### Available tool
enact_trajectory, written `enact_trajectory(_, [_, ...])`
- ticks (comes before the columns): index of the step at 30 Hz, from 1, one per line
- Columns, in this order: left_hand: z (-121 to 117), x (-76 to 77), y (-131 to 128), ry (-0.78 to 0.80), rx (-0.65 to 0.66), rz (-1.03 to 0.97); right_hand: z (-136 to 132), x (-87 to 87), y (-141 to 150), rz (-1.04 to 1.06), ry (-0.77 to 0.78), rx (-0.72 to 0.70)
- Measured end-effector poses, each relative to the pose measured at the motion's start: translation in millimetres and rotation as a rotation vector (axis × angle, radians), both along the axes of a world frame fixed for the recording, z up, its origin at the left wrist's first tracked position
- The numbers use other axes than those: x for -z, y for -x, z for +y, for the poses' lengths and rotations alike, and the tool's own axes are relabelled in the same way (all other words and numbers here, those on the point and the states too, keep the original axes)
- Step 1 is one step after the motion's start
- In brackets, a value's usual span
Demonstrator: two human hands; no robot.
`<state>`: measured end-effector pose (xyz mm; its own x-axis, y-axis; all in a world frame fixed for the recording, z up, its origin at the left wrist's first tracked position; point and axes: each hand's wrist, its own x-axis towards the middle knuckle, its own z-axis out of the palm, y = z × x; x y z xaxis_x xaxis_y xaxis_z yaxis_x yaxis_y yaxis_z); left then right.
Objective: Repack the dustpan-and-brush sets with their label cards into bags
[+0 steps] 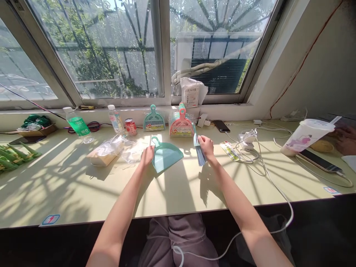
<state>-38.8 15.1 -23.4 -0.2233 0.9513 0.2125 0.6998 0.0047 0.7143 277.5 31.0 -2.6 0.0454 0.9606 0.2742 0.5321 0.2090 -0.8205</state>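
A teal dustpan (pixel 167 156) rests on the table, its handle pointing toward the window. My left hand (pixel 147 155) is closed on the dustpan's left edge. In my right hand (pixel 205 147) is a small hand brush (pixel 199 154), with its bluish bristles hanging down above the table, to the right of the dustpan and apart from it. Behind them stand a packaged teal dustpan-and-brush set (pixel 154 120) and a stack of packaged sets with a pink one (pixel 181 124) in front. A printed card (pixel 229 151) lies right of the brush.
Left are a green-labelled bottle (pixel 79 126), another bottle (pixel 116 120), a red can (pixel 130 127) and a plastic-wrapped package (pixel 107 152). On the right are cables (pixel 267 170), a black phone (pixel 221 126), a tilted cup (pixel 307 137) and a charging phone (pixel 319 161). Another person's hand (pixel 346 139) shows far right.
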Motion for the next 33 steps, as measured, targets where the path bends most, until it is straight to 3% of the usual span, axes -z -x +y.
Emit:
enact_trajectory(2, [0.1, -5.0, 12.4, 0.014, -0.082, 0.08, 1.9, 1.6, -14.3, -0.105, 0.019, 0.157])
enact_trajectory(4, [-1.6, -7.1, 16.5, 0.015, -0.14, 0.163, 2.2, 7.7, -21.8, -0.204, 0.057, 0.198])
enact_trajectory(8, [-4.3, -4.1, 15.3, 0.011, -0.197, 0.365, 2.2, 18.7, -24.4, -0.467, 0.119, 0.183])
enact_trajectory(13, [-0.7, -2.3, 23.1, 0.071, -0.166, 0.437, 3.7, 20.0, -28.3, -0.728, 0.119, 0.093])
enact_trajectory(20, [1.3, 4.7, 10.4, 0.032, -0.07, 0.322, 4.6, 19.9, -27.0, -0.749, 0.173, 0.07])
enact_trajectory(27, [-10.7, 19.6, -31.7, 0.123, 0.24, 0.064, 3.4, 12.3, -38.8, -0.709, 0.184, 0.031])
enact_trajectory(33, [-16.2, 17.7, -39.2, 0.069, 0.386, 0.032, 0.7, 14.7, -37.8, -0.699, 0.15, 0.122])
